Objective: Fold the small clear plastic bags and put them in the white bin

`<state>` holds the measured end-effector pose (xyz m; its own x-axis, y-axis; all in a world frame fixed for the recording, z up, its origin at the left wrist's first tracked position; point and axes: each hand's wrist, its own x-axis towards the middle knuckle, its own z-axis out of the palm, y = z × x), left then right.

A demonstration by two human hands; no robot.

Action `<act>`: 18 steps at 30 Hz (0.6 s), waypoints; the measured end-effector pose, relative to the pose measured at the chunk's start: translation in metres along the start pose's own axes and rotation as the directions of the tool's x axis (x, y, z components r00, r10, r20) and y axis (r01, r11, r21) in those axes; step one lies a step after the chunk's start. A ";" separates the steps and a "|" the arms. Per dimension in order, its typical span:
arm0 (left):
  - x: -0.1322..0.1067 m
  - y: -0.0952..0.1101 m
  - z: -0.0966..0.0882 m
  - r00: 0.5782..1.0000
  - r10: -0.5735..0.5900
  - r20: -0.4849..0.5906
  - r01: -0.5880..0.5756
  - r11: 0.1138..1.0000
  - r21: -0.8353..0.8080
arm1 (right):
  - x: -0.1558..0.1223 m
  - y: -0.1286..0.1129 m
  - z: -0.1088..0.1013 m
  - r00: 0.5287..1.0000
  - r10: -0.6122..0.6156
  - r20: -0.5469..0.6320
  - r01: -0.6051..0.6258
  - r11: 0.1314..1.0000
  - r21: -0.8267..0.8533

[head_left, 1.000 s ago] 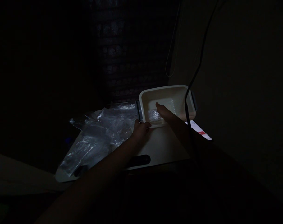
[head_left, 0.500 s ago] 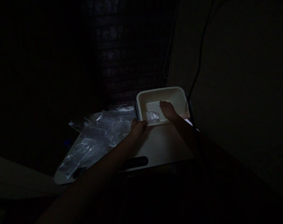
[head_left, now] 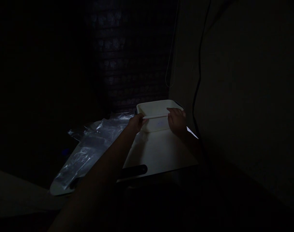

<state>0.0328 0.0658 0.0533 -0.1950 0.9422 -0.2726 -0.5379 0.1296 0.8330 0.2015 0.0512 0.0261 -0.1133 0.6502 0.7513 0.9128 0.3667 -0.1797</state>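
A white plastic tub (head_left: 158, 124) stands near the far end of the pale tabletop, its front wall facing me. My left hand (head_left: 136, 122) is closed on the left end of its near rim, thumb over the edge. At the right end of that rim my right hand (head_left: 177, 122) is closed round the edge, with fingers reaching over the top. The tub's floor is hidden behind the near wall. Left of the tub, clear plastic bags (head_left: 96, 137) lie in a loose, shiny heap.
The pale tabletop (head_left: 161, 151) has a dark, slot-shaped handle (head_left: 134, 170) at its near edge. A black cable (head_left: 199, 74) hangs down the wall on the right, and a thin looped cord (head_left: 168, 84) hangs behind the tub. The room is very dark.
The tub has gone from tipped towards me to more upright, hiding its floor and the clear plastic inside. My right hand has moved from inside it to the near rim.
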 end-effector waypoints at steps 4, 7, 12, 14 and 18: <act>0.002 -0.004 -0.007 0.998 0.059 0.000 -0.058 0.996 0.066 | -0.008 0.003 0.004 0.995 -0.045 -0.093 0.040 0.998 -0.054; -0.001 -0.008 -0.020 0.985 0.174 0.003 -0.163 0.913 0.373 | -0.017 0.004 0.004 0.991 -0.094 -0.091 0.085 0.992 -0.098; -0.017 -0.012 -0.061 0.793 0.305 0.527 -0.555 0.008 0.832 | -0.041 0.009 0.004 0.938 -0.305 0.165 0.326 0.938 -0.119; -0.024 -0.014 -0.077 0.725 0.189 0.662 -0.596 -0.309 0.741 | -0.050 0.012 0.005 0.890 -0.371 0.264 0.408 0.907 -0.102; -0.027 -0.020 -0.094 0.599 -0.009 0.800 -0.610 -0.652 0.450 | -0.055 0.014 0.006 0.860 -0.372 0.348 0.429 0.898 -0.100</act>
<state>-0.0281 0.0092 -0.0007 0.5443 0.8110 0.2147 0.8387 -0.5206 -0.1599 0.2184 0.0244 -0.0218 -0.5736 0.6549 0.4920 0.8104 0.5412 0.2245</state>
